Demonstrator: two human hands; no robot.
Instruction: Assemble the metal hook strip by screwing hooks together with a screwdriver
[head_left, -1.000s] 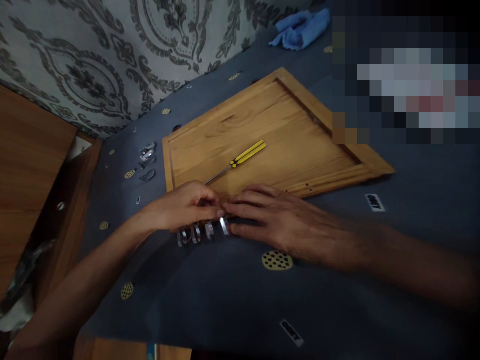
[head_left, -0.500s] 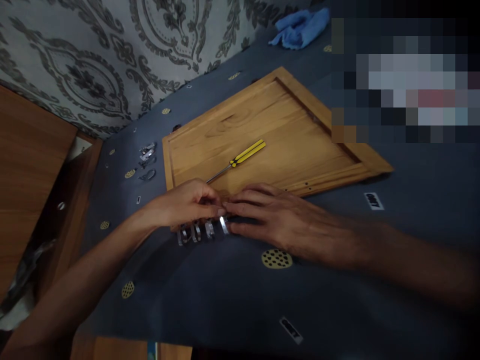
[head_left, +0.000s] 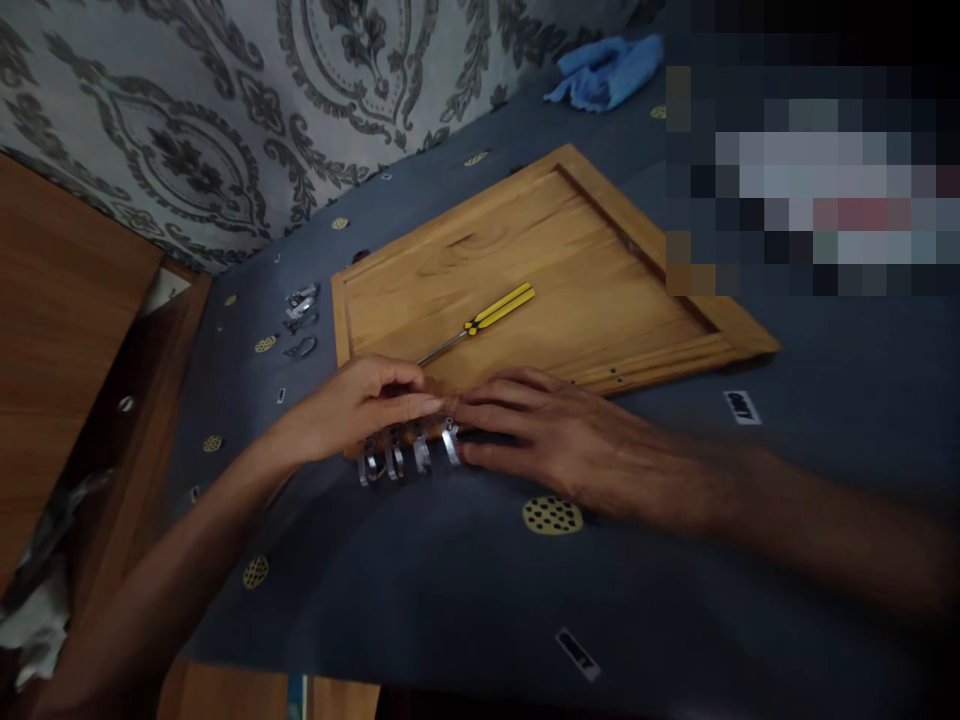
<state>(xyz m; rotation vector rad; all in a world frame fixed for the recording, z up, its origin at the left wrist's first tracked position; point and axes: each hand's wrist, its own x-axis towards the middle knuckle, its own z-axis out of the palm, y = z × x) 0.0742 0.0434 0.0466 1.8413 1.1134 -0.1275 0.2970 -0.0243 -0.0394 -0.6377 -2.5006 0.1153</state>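
A framed wooden panel (head_left: 457,270) lies on the dark cloth, with several curved metal clips (head_left: 421,455) in a row along its near edge. My left hand (head_left: 367,405) is over the panel's near left edge, thumb and fingers brought together above the clips; whatever they pinch is too small to make out. My right hand (head_left: 555,430) reaches in from the right, fingers stretched flat along the same edge, its fingertips beside the rightmost clip and close to my left thumb. On the panel rests a screwdriver (head_left: 499,308) with a yellow and black handle, its tip hidden behind my left hand.
Loose metal clips (head_left: 301,305) lie left of the panel. A crumpled blue cloth (head_left: 607,72) sits at the back, near the patterned curtain (head_left: 337,80). Wooden furniture (head_left: 67,300) borders the table's left side. The upper right corner is blurred out.
My left hand has shifted slightly, its thumb straighter and lifted a little off the rightmost clip. My right hand is nearly still. The whole view has tilted slightly.
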